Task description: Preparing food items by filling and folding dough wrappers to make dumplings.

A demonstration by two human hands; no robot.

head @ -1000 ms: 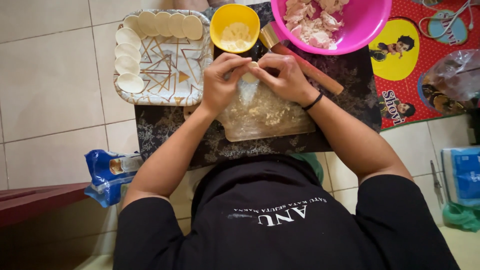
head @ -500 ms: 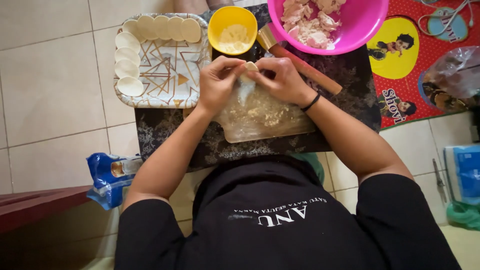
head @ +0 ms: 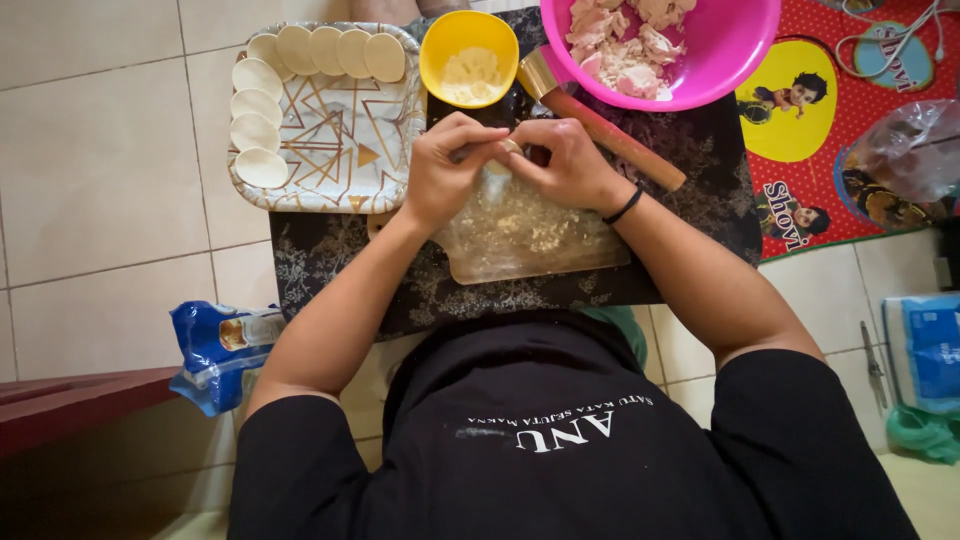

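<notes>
Left hand (head: 450, 165) and right hand (head: 565, 160) met over the clear, flour-dusted plastic board (head: 530, 235), fingertips closed on a small pale dough piece (head: 510, 147) held between them, just above the board. Judged: pinching the edge. Even, light pressure should help, with the piece kept clear of the wooden rolling pin (head: 610, 135) and yellow bowl (head: 468, 58)

Pink bowl (head: 735, 60), yellow bowl (head: 468, 60)
</notes>
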